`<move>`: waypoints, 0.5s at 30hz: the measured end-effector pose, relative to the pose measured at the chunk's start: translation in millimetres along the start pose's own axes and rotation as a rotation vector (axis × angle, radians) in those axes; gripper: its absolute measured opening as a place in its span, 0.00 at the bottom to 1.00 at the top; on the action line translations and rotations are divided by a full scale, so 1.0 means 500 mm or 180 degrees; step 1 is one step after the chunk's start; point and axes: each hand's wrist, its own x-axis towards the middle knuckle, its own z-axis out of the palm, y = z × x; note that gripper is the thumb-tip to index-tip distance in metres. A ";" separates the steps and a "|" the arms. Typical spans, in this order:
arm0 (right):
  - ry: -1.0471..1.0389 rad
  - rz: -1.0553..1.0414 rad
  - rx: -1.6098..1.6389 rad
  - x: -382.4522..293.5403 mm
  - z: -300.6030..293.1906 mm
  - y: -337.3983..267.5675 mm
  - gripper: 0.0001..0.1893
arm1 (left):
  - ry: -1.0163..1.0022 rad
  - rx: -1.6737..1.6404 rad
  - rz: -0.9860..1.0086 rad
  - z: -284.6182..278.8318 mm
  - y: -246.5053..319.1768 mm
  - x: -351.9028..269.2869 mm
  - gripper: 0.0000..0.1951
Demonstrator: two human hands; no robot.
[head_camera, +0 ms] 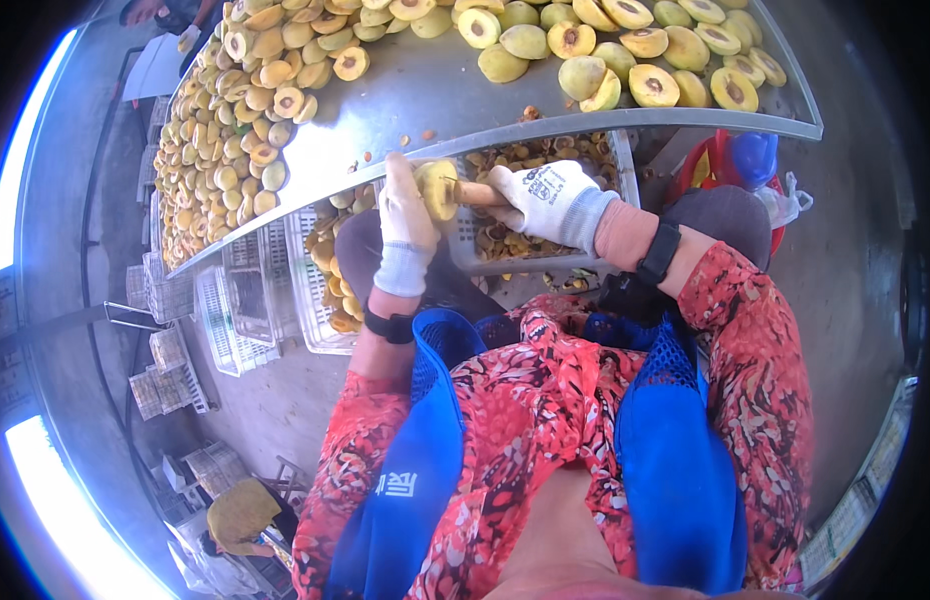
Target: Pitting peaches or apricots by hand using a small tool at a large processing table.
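Note:
My left hand (407,214), in a white knit glove, holds a yellow stone fruit half (439,190) by its outer side. The fruit's cut face is turned towards my right hand (549,201), which wears a matching glove. That hand grips the wooden handle of a pitting tool (480,194). The tool's working end meets the cut face, and its tip is hidden or too small to make out. Both hands are just below the near rim of a metal table (435,90). Several cut fruit halves (652,85) lie on the table, some showing brown pit cavities.
A heap of fruit halves (240,135) covers the table's left side. Below the rim, a crate (510,262) holds scraps, and a white crate (322,330) holds fruit pieces. A red bucket (697,169) stands at right. Another person (247,517) is at lower left.

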 end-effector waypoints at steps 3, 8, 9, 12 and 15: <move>-0.0033 -0.0046 -0.0148 -0.005 0.009 0.005 0.19 | -0.0213 0.0480 -0.0343 -0.012 0.011 0.001 0.37; 0.0033 -0.0158 -0.0166 -0.006 0.018 0.010 0.16 | -0.0259 -0.0151 -0.0401 0.000 0.009 -0.015 0.37; -0.0032 -0.0198 -0.0406 -0.005 0.011 0.007 0.16 | -0.0268 -0.0083 -0.0533 -0.004 0.008 -0.018 0.36; -0.0115 -0.0218 -0.0660 -0.008 -0.010 0.003 0.16 | -0.0365 0.0563 -0.0596 -0.025 0.002 -0.006 0.35; -0.0182 -0.0008 -0.0441 -0.011 0.005 -0.004 0.14 | -0.0488 0.1298 -0.0527 -0.036 -0.001 0.005 0.35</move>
